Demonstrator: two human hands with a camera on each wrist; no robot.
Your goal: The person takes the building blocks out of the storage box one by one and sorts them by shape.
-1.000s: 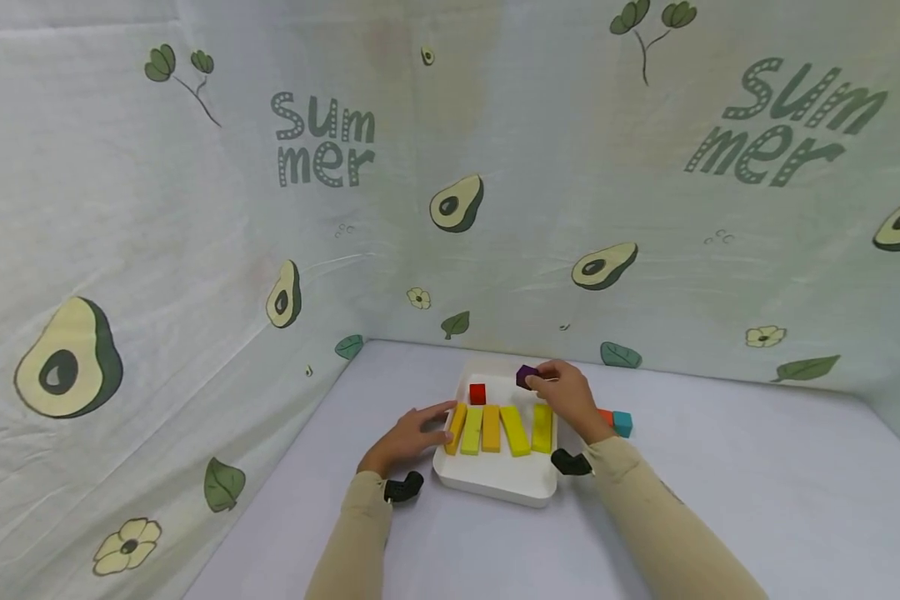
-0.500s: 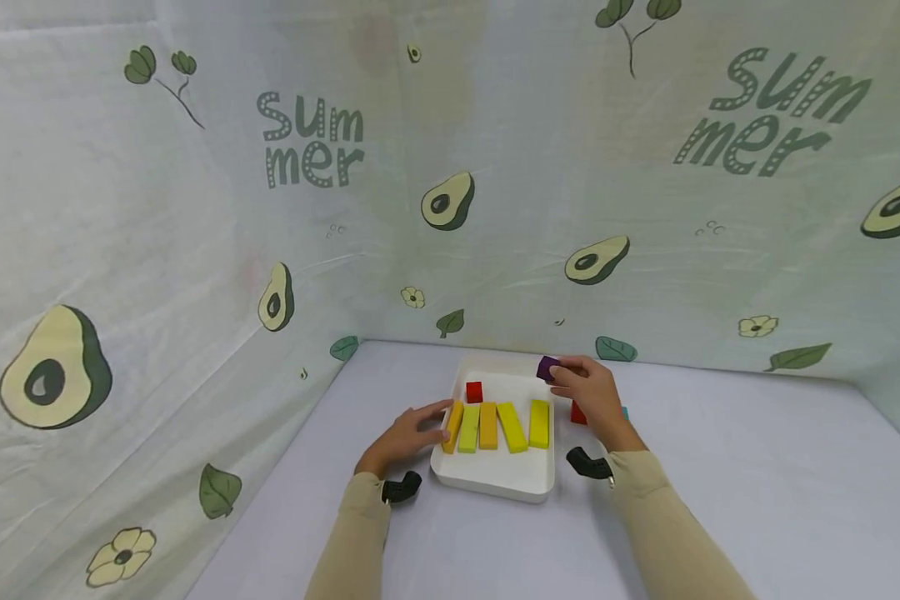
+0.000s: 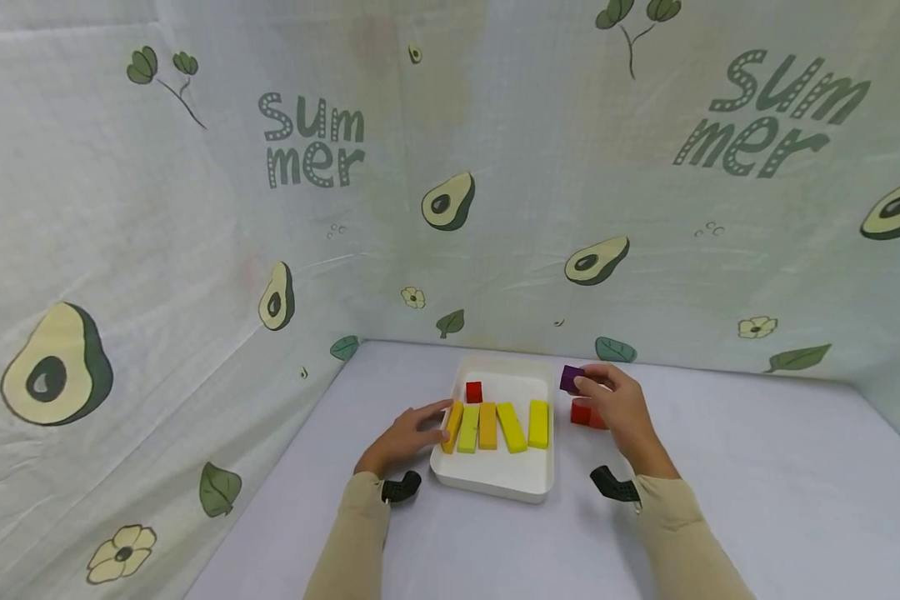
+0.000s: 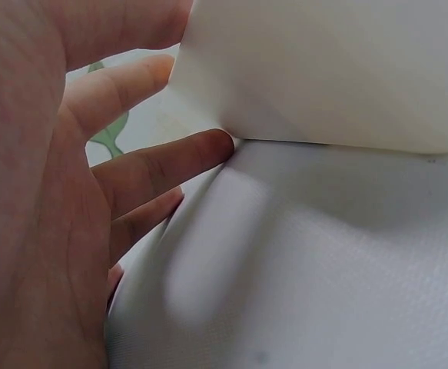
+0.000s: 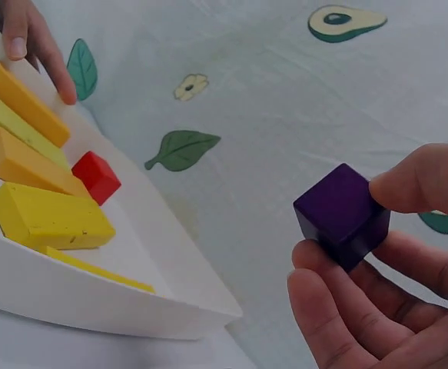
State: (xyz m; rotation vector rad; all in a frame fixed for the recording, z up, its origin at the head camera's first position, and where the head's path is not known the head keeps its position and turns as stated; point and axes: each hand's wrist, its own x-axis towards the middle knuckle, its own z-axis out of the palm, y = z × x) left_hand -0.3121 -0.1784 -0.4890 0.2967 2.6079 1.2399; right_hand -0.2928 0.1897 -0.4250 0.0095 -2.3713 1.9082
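Between the thumb and fingers of my right hand (image 3: pixel 621 408) is a dark purple cube (image 5: pixel 342 209), held up just right of the white tray (image 3: pixel 487 483). My left hand (image 3: pixel 401 437) rests at the tray's left rim, its extended fingers (image 4: pixel 170 165) against the outer wall and the thumb over the rim. Inside the tray, several yellow and orange rectangular blocks (image 3: pixel 488 427) lie in a row, with a red cube (image 3: pixel 474 392) behind them. Beneath my right hand, red cubes (image 3: pixel 581 412) sit on the table, partly hidden by it.
The white table (image 3: pixel 487 550) extends around the tray on every side. Behind it and along the left hangs a pale cloth (image 3: pixel 525 275) printed with avocados, leaves and lettering. Black wrist straps (image 3: pixel 615 485) stick out near both sleeves.
My right hand has carried the purple cube rightward, from over the tray to beyond its right rim. The left hand has stayed at the tray's left side.
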